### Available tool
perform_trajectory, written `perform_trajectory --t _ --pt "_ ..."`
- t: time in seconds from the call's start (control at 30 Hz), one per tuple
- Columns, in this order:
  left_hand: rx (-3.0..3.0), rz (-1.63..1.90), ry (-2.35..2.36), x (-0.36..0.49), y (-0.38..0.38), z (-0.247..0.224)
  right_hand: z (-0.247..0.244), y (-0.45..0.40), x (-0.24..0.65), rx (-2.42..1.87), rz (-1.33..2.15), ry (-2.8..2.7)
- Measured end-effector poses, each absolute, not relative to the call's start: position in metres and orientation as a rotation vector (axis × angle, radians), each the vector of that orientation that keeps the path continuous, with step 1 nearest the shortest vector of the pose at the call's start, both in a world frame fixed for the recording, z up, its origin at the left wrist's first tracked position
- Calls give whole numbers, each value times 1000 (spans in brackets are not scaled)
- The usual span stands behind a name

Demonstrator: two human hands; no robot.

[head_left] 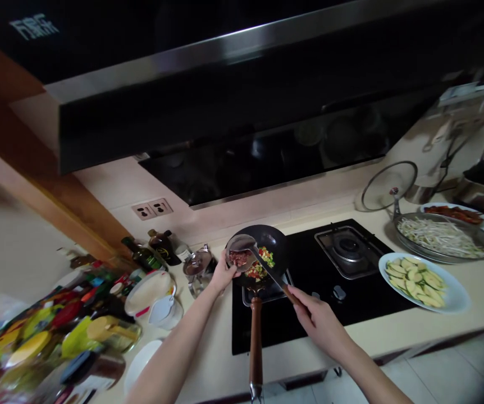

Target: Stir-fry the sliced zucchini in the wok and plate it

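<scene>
My left hand (224,273) grips a small clear bowl of dark red minced meat (238,258), tilted over the left side of the black wok (282,241). In my right hand (318,314) is the wooden handle of a metal ladle (273,272). The ladle's head sits at the bowl's rim, partly covering the meat. Chopped red and green peppers with pale bits (263,261) lie in the wok. The wok's wooden handle (256,336) points toward me, with neither hand on it.
Sliced zucchini fills a white plate (459,300) right of the black stove (305,314). Behind it are bean sprouts (439,238) in a strainer and a glass lid (389,185). Bottles and jars (111,331) crowd the left counter. A dark range hood (242,112) hangs above.
</scene>
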State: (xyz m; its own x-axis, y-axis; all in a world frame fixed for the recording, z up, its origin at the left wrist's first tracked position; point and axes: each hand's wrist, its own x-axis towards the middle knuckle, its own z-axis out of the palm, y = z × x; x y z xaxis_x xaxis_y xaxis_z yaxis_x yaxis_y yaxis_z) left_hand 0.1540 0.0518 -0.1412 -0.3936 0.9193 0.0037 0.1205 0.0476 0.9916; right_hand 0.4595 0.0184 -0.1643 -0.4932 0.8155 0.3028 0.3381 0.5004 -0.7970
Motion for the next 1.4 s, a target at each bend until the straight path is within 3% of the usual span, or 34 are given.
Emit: perform_trajectory --t 0.2,0.67,1.17,1.4 --pt "1159 1347 1658 146 76 -158 -173 30 463 -1063 524 -2283" --pt "1250 1253 1782 133 111 -181 -167 47 478 -1189 209 -2505" --pt "1178 1380 1912 136 130 -166 -178 37 462 -1265 417 -2374" --pt "866 1586 1815 126 79 -155 -187 32 500 -1247 600 -2308"
